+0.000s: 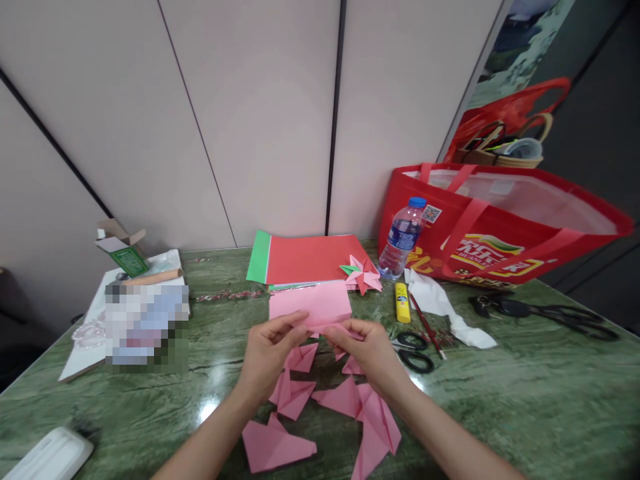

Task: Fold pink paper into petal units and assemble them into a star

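Between my two hands, above the table, is a piece of pink paper (320,328), pinched near its middle. My left hand (274,347) grips its left side with thumb and fingers together. On the right side, my right hand (364,348) pinches it the same way. A flat pink sheet (310,301) lies just behind my fingers. Several folded pink paper pieces lie below my hands, among them one at the front left (277,445) and one at the front right (376,427). My fingertips hide part of the held paper's fold.
Behind lie red paper (310,259) and a pink, green and red paper star (362,275). To the right are a water bottle (401,240), glue stick (402,303), pencil (428,327), black-handled scissors (416,352), tissue (450,310) and red bag (500,227). A small box (127,257) stands left.
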